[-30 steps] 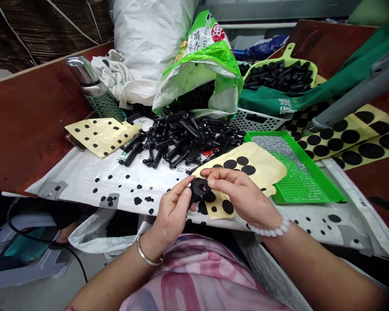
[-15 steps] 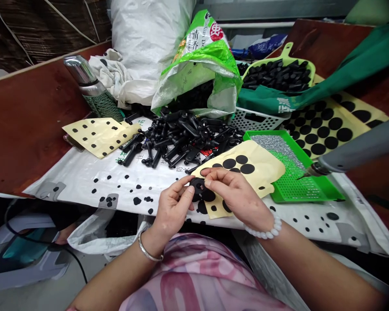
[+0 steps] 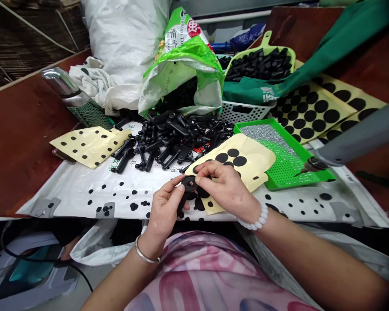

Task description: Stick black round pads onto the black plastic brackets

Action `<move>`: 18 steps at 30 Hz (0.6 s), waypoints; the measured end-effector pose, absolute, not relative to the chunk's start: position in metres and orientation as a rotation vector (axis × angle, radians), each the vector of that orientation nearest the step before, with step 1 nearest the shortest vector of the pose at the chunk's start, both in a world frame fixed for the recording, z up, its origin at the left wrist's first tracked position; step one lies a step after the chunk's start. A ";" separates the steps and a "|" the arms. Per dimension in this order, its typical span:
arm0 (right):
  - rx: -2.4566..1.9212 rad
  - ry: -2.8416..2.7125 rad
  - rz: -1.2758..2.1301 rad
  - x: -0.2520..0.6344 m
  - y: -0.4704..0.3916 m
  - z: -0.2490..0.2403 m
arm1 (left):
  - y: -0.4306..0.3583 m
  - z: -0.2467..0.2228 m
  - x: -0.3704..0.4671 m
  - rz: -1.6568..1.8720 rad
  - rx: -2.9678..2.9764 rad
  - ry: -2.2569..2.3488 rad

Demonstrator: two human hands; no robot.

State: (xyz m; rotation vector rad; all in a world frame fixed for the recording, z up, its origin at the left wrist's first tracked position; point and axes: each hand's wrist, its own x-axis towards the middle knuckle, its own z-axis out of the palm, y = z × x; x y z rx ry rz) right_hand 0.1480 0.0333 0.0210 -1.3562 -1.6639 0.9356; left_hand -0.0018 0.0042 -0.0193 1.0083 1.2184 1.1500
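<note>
A black plastic part with a round, disc-shaped end [image 3: 189, 184] is gripped between the thumb and fingers of my left hand [image 3: 164, 207]. A small reddish spot shows near the disc's middle. My right hand [image 3: 226, 188] is closed in a pinch at the disc's right edge; whatever lies between its fingertips is hidden. Beneath and behind my hands lies a pale yellow backing sheet [image 3: 257, 157] with round black pads. Behind it is a heap of black plastic handle-like parts [image 3: 171, 140].
To the right are a green tray [image 3: 274, 183] of small metal pieces and a grey power screwdriver [image 3: 353, 142], its tip over the tray. A lime scoop [image 3: 293, 54] of black pieces, an open green bag [image 3: 210, 56], a flask [image 3: 61, 82] and another dotted sheet [image 3: 84, 157] stand around.
The camera view has shifted, moving the table's things leftward. The round black part now tilts more toward me, and my right fingertips are nearer its edge.
</note>
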 end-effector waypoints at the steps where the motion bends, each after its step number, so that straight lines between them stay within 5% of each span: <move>1: -1.350 -1.674 0.924 0.148 0.034 0.021 | 0.005 -0.021 -0.002 1.154 0.998 1.206; 18: -1.312 -1.654 0.958 0.151 0.038 0.018 | 0.007 -0.020 0.005 1.170 0.982 1.226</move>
